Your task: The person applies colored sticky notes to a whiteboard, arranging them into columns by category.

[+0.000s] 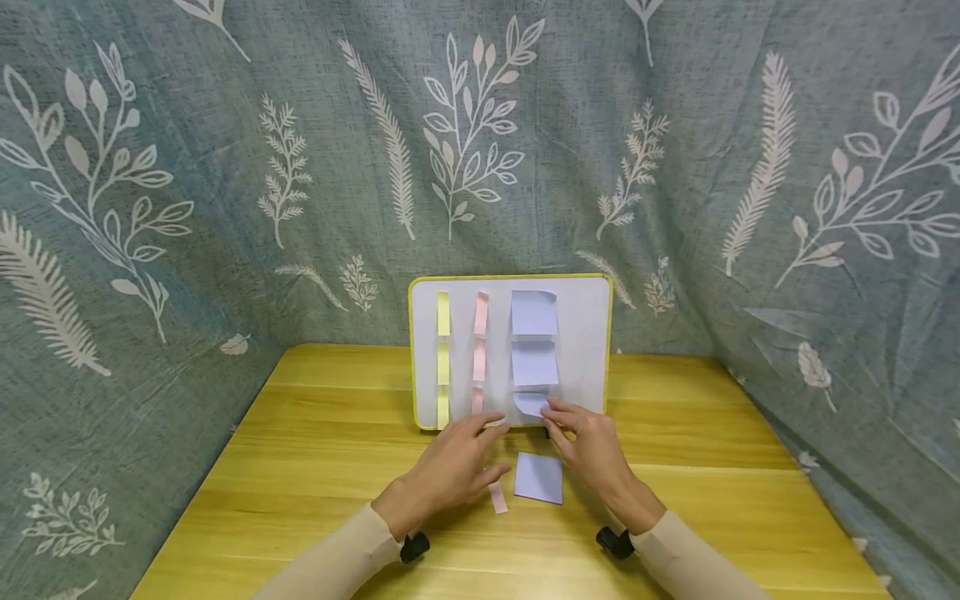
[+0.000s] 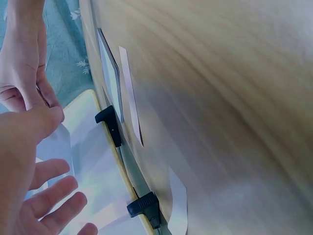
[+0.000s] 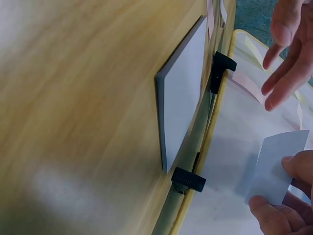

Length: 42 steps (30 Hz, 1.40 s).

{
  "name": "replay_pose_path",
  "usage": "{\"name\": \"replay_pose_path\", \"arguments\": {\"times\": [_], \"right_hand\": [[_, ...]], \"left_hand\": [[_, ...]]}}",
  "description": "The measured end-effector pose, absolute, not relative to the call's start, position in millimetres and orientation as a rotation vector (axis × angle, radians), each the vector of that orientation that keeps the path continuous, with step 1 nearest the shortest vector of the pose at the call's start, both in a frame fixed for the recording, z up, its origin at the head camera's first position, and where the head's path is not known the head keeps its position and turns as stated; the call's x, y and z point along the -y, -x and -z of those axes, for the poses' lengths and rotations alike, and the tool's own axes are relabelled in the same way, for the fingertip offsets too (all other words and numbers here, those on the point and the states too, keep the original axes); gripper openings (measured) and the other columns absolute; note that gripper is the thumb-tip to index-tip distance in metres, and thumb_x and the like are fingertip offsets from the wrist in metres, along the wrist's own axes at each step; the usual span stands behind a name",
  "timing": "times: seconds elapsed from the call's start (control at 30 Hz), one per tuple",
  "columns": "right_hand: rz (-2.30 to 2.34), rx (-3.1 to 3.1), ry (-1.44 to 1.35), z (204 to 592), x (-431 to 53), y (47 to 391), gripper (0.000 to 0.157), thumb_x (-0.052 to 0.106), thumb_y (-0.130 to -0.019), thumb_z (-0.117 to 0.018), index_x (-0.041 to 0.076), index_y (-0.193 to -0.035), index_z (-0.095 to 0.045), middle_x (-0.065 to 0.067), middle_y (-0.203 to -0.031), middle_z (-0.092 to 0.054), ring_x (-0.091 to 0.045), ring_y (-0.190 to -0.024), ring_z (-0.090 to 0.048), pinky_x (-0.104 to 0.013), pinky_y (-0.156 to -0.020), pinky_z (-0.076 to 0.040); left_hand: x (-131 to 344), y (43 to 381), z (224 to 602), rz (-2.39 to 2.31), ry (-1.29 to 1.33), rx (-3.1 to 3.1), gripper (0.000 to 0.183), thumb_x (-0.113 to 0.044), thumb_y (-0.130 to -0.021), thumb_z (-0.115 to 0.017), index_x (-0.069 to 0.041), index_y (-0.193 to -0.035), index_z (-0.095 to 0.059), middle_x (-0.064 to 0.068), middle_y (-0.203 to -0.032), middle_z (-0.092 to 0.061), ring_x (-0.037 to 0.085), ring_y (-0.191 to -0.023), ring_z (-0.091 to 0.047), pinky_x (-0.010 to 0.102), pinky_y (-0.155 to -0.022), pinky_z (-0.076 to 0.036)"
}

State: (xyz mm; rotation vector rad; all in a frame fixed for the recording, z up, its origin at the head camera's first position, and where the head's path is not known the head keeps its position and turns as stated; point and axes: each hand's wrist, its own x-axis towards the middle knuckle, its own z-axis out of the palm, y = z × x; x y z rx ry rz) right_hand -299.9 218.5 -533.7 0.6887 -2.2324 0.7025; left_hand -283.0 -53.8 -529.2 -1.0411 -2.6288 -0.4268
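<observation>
My right hand [image 1: 597,443] pinches a lavender sticky note [image 1: 529,404] at its lower right corner, against the lower part of a whiteboard [image 1: 583,350]. The note's bottom curls outward, as the right wrist view also shows. My left hand [image 1: 450,458] hovers in front of the board's lower edge, fingers spread and holding nothing. Two more lavender notes [image 1: 534,313] hang above the held one. To their left are a column of pink strips [image 1: 480,360] and a column of yellow strips [image 1: 443,363].
A lavender note pad [image 1: 538,477] lies on the wooden table [image 1: 330,467] between my hands. Beside it lies a loose pink strip [image 1: 498,497]. Black clip feet [image 3: 189,180] support the yellow-framed board. Patterned curtain [image 1: 525,167] encloses the back and sides.
</observation>
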Motion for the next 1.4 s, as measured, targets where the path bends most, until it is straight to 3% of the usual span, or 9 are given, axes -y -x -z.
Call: {"name": "replay_pose_path", "arguments": {"times": [0.47,0.87,1.07,1.4], "right_hand": [[-0.721,2.245,-0.663,536,-215,304,0.023,-0.008,-0.092,-0.093,-0.006,-0.115,-0.090,-0.027,-0.125,-0.087,-0.045,-0.108,-0.088,-0.049,-0.082,-0.074],[-0.750,2.283,-0.655,542,-214,309,0.022,-0.007,-0.094,-0.092,-0.007,-0.116,-0.090,-0.029,-0.128,-0.085,-0.048,-0.112,-0.087,-0.053,-0.089,-0.072],[-0.784,2.339,-0.637,543,-214,308,0.024,-0.003,-0.098,-0.090,-0.006,-0.122,-0.088,-0.028,-0.135,-0.083,-0.048,-0.120,-0.085,-0.054,-0.096,-0.070],[-0.753,2.371,-0.657,546,-216,309,0.027,-0.002,-0.098,-0.091,-0.007,-0.124,-0.087,-0.029,-0.137,-0.082,-0.048,-0.123,-0.084,-0.054,-0.098,-0.070]], "left_hand": [[52,288,532,0.433,1.002,2.579,0.068,-0.044,-0.111,-0.082,-0.008,-0.166,-0.063,0.013,-0.169,-0.065,0.035,-0.153,-0.067,0.053,-0.127,-0.058],[42,299,521,0.333,1.002,2.619,0.080,-0.048,-0.113,-0.078,-0.009,-0.177,-0.049,0.010,-0.179,-0.055,0.031,-0.166,-0.056,0.054,-0.141,-0.043],[34,307,518,0.048,1.025,2.629,0.085,-0.061,-0.115,-0.069,-0.011,-0.179,-0.046,0.006,-0.186,-0.048,0.026,-0.175,-0.044,0.053,-0.146,-0.035],[30,308,524,-0.247,0.995,2.598,0.089,-0.067,-0.115,-0.064,-0.012,-0.182,-0.042,0.005,-0.192,-0.038,0.026,-0.179,-0.037,0.053,-0.147,-0.033]]}}
